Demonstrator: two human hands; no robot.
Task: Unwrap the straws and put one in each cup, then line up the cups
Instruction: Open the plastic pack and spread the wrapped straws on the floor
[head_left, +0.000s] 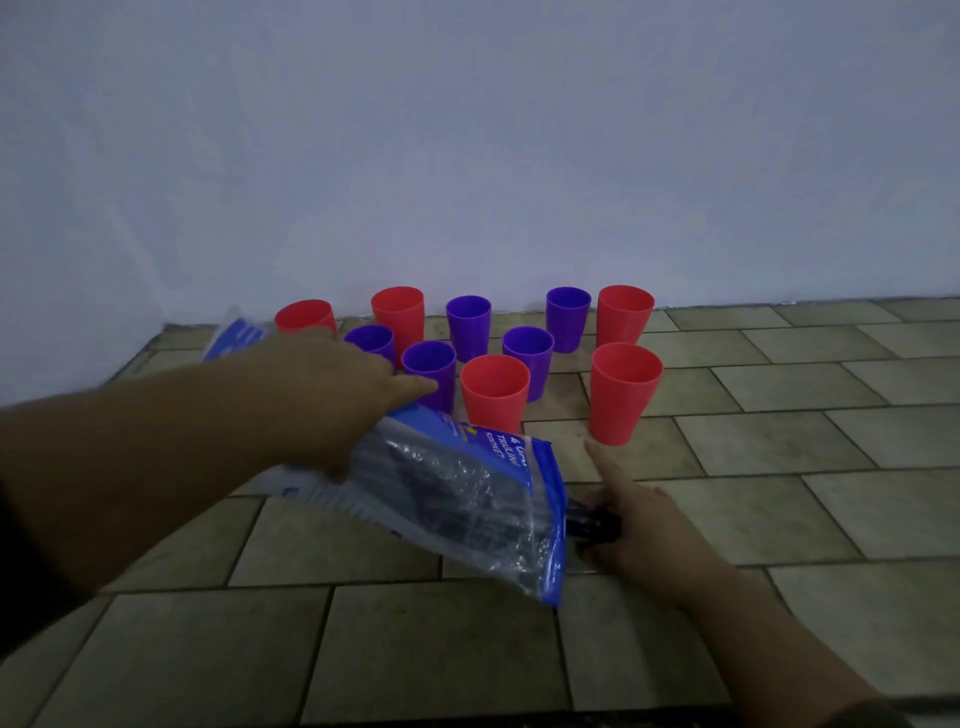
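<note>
On the blue band of your plastic bag (457, 499) you can read "4" and "TRAILING SOCKET", printed upside down.

Left hand (332, 395) hides purple cup (371, 343); bag (457, 499) contents blurred.

Cups (494, 387) crowd the wall; tiled floor (779, 519) rightward seems open.

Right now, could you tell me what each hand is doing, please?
Left hand: closed on the clear and blue bag.
Right hand: gripping a dark bundle at the bag's mouth, index finger pointing out.
</note>
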